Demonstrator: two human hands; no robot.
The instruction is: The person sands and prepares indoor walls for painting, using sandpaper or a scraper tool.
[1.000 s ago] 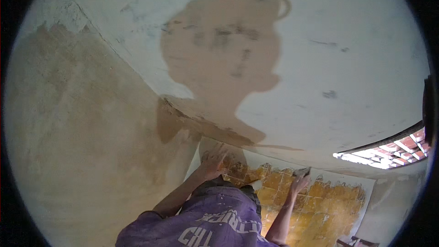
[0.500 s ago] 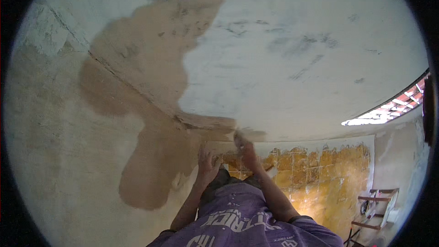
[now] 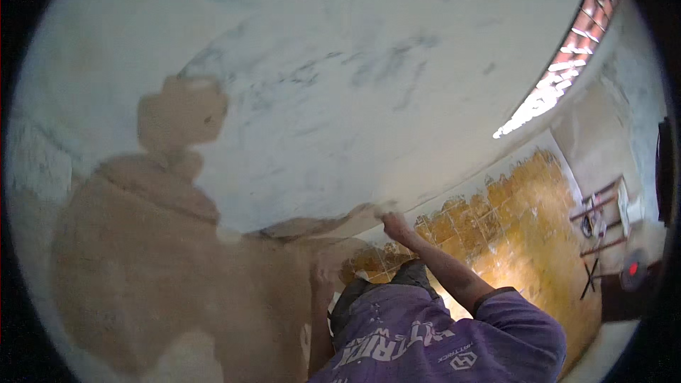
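My right hand (image 3: 397, 227) reaches forward to the pale wall (image 3: 312, 149), its fingers closed on a small greyish thing whose kind is blurred. The hand is beside a rough, dark line low on the wall. My left hand (image 3: 328, 269) is farther left, at the shaded wall; its fingers look stretched out, though faint and smeared, and nothing shows in them. A large brownish shadow (image 3: 142, 262) covers the left part of the wall, and dark smudges mark the pale surface above.
Worn yellow tiled floor (image 3: 489, 234) stretches below the wall to the right. A wooden frame like a chair (image 3: 603, 216) stands at the far right, near a round dark object with a red centre (image 3: 633, 268). A bright slatted opening (image 3: 567, 64) is at the upper right.
The whole view has tilted, and my body now appears farther right. My right arm is stretched farther out to the right along the wall's lower edge. The shadow has changed shape and moved left.
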